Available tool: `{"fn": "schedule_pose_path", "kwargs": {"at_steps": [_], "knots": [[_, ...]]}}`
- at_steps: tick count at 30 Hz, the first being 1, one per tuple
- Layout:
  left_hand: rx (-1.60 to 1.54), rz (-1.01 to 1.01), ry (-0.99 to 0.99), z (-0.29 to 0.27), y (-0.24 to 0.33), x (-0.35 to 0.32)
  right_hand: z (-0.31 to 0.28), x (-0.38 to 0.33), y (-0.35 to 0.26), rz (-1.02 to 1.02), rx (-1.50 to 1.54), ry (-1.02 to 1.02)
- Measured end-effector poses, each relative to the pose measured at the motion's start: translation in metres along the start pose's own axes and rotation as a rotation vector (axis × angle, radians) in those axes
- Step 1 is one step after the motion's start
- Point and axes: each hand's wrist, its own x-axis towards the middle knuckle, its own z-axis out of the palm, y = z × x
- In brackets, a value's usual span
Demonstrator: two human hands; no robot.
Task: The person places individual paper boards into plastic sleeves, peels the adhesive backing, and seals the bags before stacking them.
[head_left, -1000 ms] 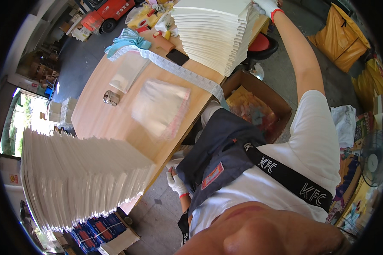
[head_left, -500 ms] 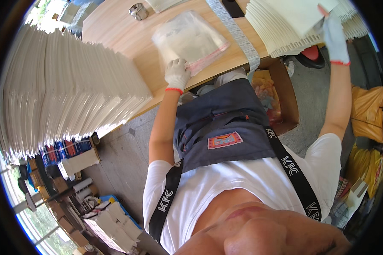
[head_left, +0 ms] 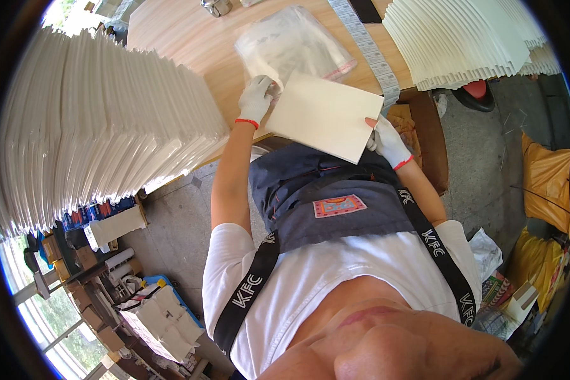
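Observation:
My right hand [head_left: 386, 140], in a white glove with a red cuff, grips the near right corner of a flat cream card sheet [head_left: 326, 115] held over the table's front edge. My left hand [head_left: 256, 98], gloved the same way, touches the sheet's left edge and pinches the mouth of a clear plastic bag [head_left: 294, 45] lying on the wooden table [head_left: 190, 38]. The sheet covers the bag's near part. Whether the sheet's edge is inside the bag I cannot tell.
A tall stack of cream sheets [head_left: 101, 126] fills the table's left end. Another fanned stack [head_left: 468, 41] sits at the right. A strip of labels [head_left: 367, 47] runs across the table. A cardboard box [head_left: 427, 136] and orange sacks [head_left: 548, 183] stand on the floor.
My right hand has come down from the right stack with one cream sheet and brought it to the bag. My left hand stays at the bag's mouth.

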Motion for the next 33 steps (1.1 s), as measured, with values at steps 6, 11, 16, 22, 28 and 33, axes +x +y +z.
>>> {"fn": "schedule_pose_path", "kwargs": {"at_steps": [6,11,16,22,28,33], "knots": [[-0.019,-0.144,0.063,-0.018,0.024,0.003,0.003,0.007,0.023,-0.161,0.227,0.221],[-0.232,-0.08,-0.025,-0.018,0.046,-0.005,0.018,0.001,0.024,-0.222,0.273,0.164],[-1.131,-0.381,0.61,0.039,0.105,-0.051,0.034,-0.015,0.022,-0.241,0.241,0.178],[-1.634,-0.902,0.368,0.062,0.127,-0.04,0.032,-0.015,0.009,-0.282,0.139,0.126],[-1.688,-0.673,0.153,0.099,0.138,-0.11,0.035,0.0,0.021,-0.067,0.068,0.319],[-1.766,-0.988,-0.169,0.095,0.122,-0.128,0.037,0.035,0.051,-0.036,0.663,-0.039]]}}
